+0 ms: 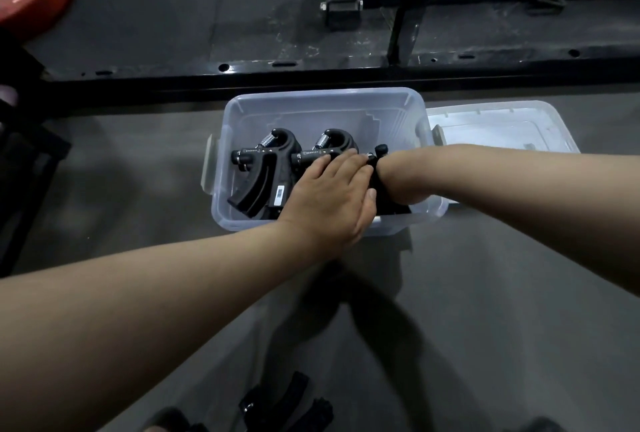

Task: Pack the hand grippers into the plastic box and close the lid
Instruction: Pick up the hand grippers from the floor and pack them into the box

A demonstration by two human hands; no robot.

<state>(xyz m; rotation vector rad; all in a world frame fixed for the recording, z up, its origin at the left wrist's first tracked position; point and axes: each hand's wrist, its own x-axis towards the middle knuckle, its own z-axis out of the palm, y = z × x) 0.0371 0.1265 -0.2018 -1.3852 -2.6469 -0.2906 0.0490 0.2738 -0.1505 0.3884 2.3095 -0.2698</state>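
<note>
The right hand (398,179) reaches down into the right end of the clear plastic storage box (412,102) with a third black hand gripper (375,154); only that gripper's knob and a strip of its handle show past the wrist. The fingers are hidden behind the wrist and the other hand, so I cannot tell how they close on it. The left hand (332,192) lies flat, fingers straight and together, pressing on the middle black spring-loaded hand gripper (332,147), seemingly to steady it. To its left, the far-left black hand gripper (266,168) lies on the box floor with its coil spring toward the far wall and a white label on its handle.

The translucent white lid (502,130) lies on the grey floor (138,172) just to the right of the box, touching or nearly touching its rim. Near the bottom edge, more black hand grippers (287,404) wait on the floor, blurred.

The step in hand appears to be seating the third gripper beside the other two. Next, the hands likely need to let go, come back to the near floor for the remaining pieces, and fit them in; the lid comes only after that.

A black steel frame rail (311,68) runs across the floor beyond the box.
</note>
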